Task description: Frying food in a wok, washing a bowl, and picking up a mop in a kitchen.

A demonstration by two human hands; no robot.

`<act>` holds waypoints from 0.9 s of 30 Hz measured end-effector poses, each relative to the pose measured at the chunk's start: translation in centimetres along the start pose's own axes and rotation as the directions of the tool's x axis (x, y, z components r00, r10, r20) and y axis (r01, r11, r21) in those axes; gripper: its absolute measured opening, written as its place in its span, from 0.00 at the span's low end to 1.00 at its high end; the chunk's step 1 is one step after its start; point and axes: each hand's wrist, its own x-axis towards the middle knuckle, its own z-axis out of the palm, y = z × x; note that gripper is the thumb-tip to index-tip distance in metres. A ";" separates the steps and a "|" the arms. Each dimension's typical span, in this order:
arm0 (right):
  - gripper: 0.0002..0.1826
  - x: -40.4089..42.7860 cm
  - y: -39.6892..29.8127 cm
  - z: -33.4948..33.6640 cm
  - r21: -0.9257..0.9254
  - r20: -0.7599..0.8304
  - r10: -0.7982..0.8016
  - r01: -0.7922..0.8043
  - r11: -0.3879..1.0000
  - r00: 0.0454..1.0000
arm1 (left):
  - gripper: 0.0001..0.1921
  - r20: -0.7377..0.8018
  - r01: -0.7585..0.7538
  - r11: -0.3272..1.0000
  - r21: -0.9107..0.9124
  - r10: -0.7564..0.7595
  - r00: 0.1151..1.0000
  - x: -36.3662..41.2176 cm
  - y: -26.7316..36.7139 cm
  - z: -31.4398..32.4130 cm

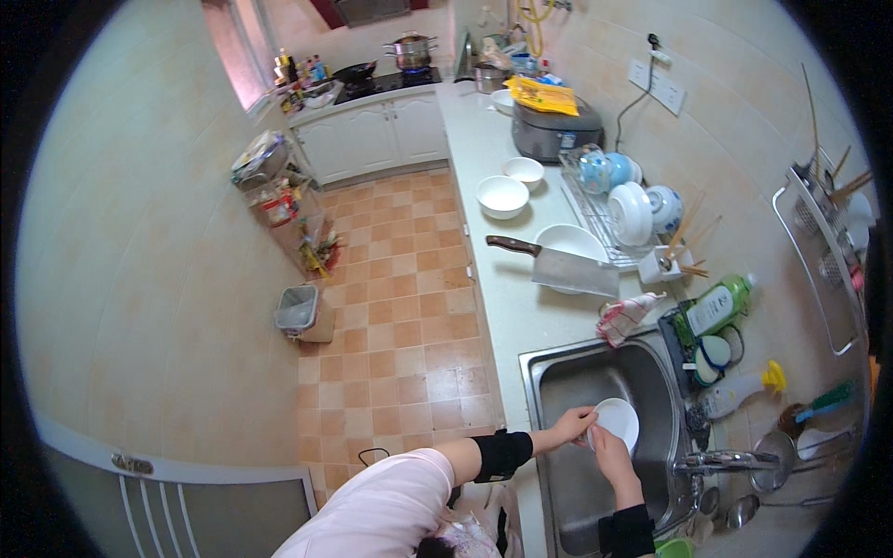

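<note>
Over the stainless steel sink, my left hand and my right hand hold a small white dish by its near left edge. The dish is tilted, its pale round face showing. The chrome faucet stands at the sink's right side, near my right hand. A cleaver with a dark wooden handle lies across a large white bowl on the counter beyond the sink. A red-and-white cloth lies at the sink's far corner.
Two white bowls and a wire dish rack with crockery stand farther along the counter. Green detergent and a spray bottle line the sink's right side. A pot sits over a lit burner. A bin stands on the tiled floor.
</note>
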 end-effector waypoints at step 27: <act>0.19 8.3 -22.6 10.7 -0.419 0.107 -0.288 0.306 0.855 0.952 | 0.20 -0.151 -0.159 0.975 -0.154 0.136 0.979 -11.5 5.2 -22.5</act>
